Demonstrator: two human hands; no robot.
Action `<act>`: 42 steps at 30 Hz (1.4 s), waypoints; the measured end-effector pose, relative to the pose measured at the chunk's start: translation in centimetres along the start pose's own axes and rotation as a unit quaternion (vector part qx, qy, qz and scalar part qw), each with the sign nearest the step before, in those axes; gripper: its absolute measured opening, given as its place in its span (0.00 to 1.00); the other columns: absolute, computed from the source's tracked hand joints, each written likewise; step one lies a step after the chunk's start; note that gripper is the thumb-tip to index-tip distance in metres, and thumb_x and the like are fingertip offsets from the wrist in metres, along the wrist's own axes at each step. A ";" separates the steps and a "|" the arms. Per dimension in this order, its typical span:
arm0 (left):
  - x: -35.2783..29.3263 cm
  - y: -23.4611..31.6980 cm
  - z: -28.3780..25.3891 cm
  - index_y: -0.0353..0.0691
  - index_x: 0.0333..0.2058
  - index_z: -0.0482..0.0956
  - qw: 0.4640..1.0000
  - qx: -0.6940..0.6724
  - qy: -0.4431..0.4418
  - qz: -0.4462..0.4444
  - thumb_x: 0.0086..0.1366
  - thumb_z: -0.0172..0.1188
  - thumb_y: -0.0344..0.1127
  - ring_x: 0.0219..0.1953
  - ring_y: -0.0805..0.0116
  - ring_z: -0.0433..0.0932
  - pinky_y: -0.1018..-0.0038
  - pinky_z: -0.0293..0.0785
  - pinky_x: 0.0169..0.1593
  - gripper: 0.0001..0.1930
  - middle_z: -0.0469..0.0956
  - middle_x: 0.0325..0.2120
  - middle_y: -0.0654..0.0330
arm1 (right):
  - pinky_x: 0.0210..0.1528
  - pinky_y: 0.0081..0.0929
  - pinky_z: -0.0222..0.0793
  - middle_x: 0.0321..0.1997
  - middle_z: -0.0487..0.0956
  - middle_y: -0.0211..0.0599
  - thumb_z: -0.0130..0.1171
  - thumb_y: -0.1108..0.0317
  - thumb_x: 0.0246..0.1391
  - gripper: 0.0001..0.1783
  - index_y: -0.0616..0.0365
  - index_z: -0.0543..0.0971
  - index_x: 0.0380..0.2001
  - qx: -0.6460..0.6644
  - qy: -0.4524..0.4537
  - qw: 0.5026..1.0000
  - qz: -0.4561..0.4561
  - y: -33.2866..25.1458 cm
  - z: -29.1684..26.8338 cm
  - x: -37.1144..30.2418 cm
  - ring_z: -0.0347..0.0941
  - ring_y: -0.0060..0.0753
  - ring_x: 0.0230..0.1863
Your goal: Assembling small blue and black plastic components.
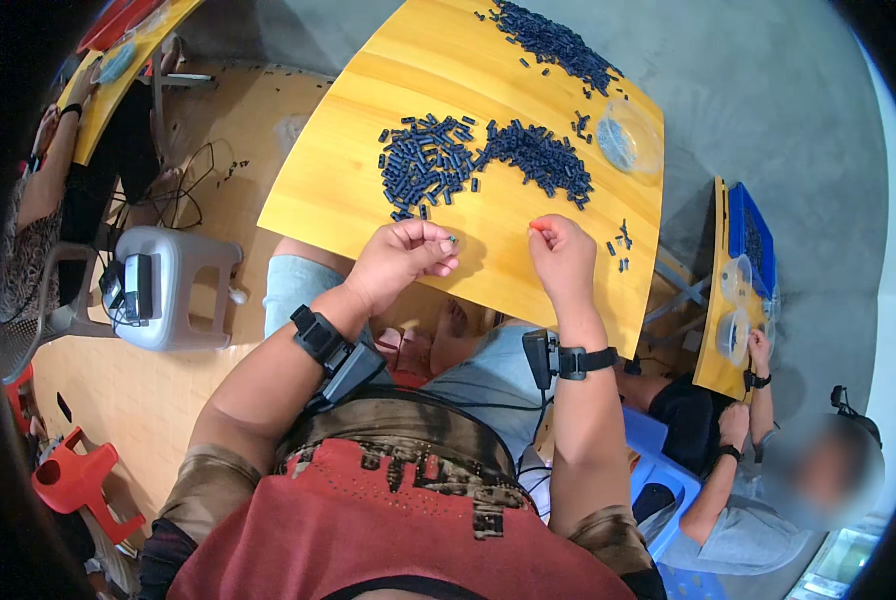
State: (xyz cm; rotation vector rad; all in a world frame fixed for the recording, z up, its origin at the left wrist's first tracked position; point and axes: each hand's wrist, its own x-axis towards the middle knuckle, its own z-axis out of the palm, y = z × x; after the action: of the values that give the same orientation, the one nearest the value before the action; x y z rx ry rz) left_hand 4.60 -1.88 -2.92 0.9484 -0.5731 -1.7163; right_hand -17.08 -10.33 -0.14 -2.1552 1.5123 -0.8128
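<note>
My left hand (406,262) hovers over the near edge of the yellow table (348,95), thumb and forefinger pinched on a tiny dark piece with a hint of green (454,240). To its right, my right hand (562,258) is closed with its fingertips around a small orange-red bit (537,229); its kind is too small to make out. Just beyond my hands lie a pile of short black cylindrical parts (423,165) and, right beside it, a second such pile (543,158).
A larger heap of black parts (558,45) covers the far edge. A transparent round tub (628,138) stands at the right edge, with a few loose parts (622,240) nearer me. A grey stool (173,285) is at left; a co-worker (748,500) sits at right by another table.
</note>
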 end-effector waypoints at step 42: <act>0.3 0.5 -0.6 0.33 0.36 0.74 0.999 0.021 -0.037 -0.004 0.62 0.56 0.30 0.33 0.73 0.78 0.79 0.75 0.37 0.07 0.78 0.30 0.60 | 0.36 0.39 0.69 0.28 0.76 0.44 0.60 0.66 0.43 0.11 0.61 0.79 0.29 -0.158 -0.055 0.986 0.010 -3.0 2.2 2.1 0.73 0.48 0.33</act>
State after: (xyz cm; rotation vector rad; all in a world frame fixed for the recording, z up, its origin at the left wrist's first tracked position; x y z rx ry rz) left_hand 5.31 -2.33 -3.00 0.9217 -0.6564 -1.7586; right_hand -12.98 -11.27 0.56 -2.3574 1.6962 -0.4603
